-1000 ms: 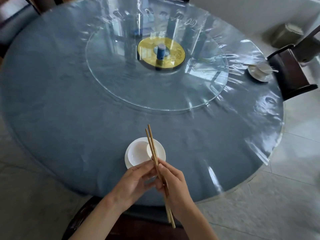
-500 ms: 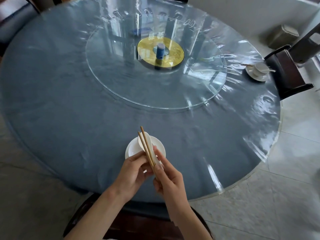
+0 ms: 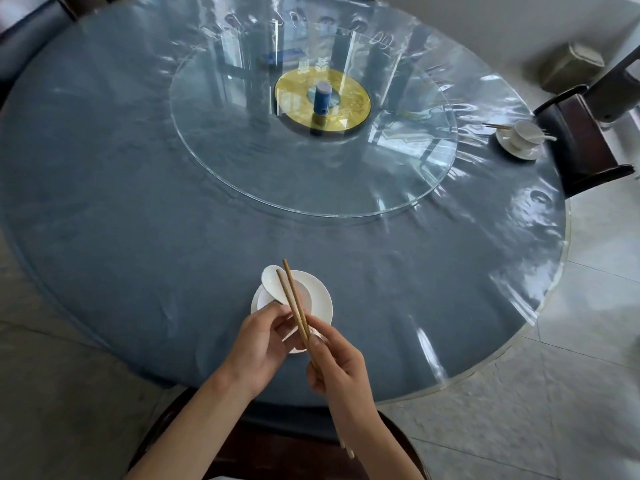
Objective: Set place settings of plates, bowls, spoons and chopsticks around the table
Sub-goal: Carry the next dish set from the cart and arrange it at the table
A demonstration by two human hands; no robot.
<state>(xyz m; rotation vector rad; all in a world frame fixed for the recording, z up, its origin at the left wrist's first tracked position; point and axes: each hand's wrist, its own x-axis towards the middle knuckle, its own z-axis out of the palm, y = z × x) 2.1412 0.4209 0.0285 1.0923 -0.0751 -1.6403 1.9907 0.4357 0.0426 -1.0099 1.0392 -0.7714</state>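
The round surface (image 3: 121, 209) wore a blue cloth under a clear plastic sheet, with a glass turntable (image 3: 242, 161) in its middle. On the turntable's hub sat a gold disc (image 3: 349, 98) with a small blue cylinder (image 3: 322, 97) upright at its centre. Two dark chairs showed: one (image 3: 581, 140) at the far right edge, one (image 3: 194, 427) tucked at the near edge beneath the arms. A grey bin (image 3: 571, 65) stood on the floor beyond the right chair.

Two place settings were in view. The far one (image 3: 519, 142), in front of the right chair, had one plate, one bowl, one spoon and chopsticks, too small to count. The near one had one white plate (image 3: 322, 299) with one bowl (image 3: 304, 292) on it, partly hidden by the hands.

The left hand (image 3: 259, 344) pinched the handle of one white spoon (image 3: 272, 278), its scoop raised over the plate's far left rim. The right hand (image 3: 337, 370) was curled round two wooden chopsticks (image 3: 294, 299), whose tips angled up across the bowl and crossed in front of the spoon.
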